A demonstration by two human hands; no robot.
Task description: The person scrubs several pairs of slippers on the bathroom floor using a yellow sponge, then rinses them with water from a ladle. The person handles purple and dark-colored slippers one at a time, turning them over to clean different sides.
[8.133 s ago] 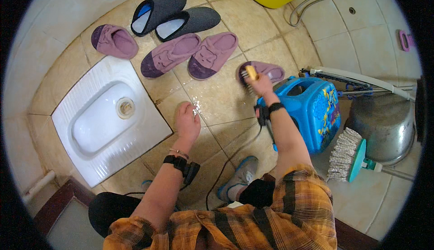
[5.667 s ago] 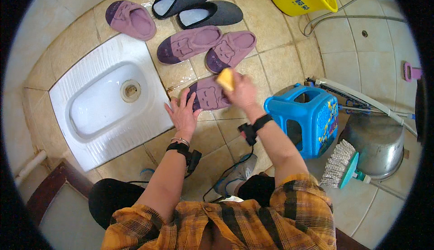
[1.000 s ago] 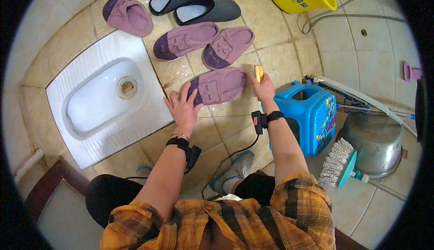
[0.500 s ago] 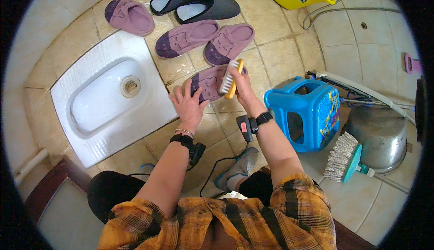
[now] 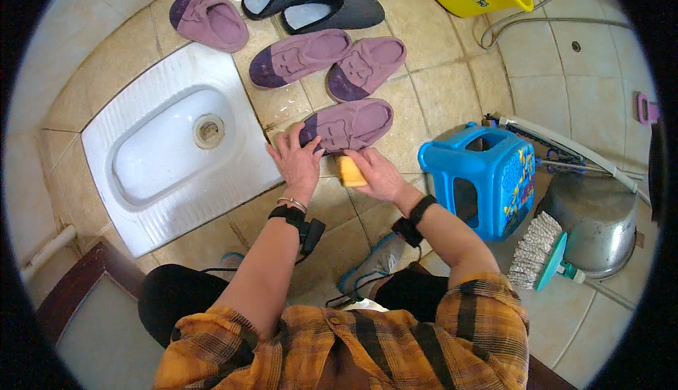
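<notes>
Fingers spread, the left hand [image 5: 298, 162] presses down on the toe end of a purple slipper [image 5: 346, 125] lying on the tan tiled floor [image 5: 445, 86], while the right hand [image 5: 378, 173] curls its fingers around a yellow scrubbing brush [image 5: 349, 171] held against the slipper's near edge. A white squat toilet pan [image 5: 173, 146] sits just left; more purple slippers [image 5: 328, 62] lie beyond, and a blue plastic container [image 5: 487, 178] stands to the right.
</notes>
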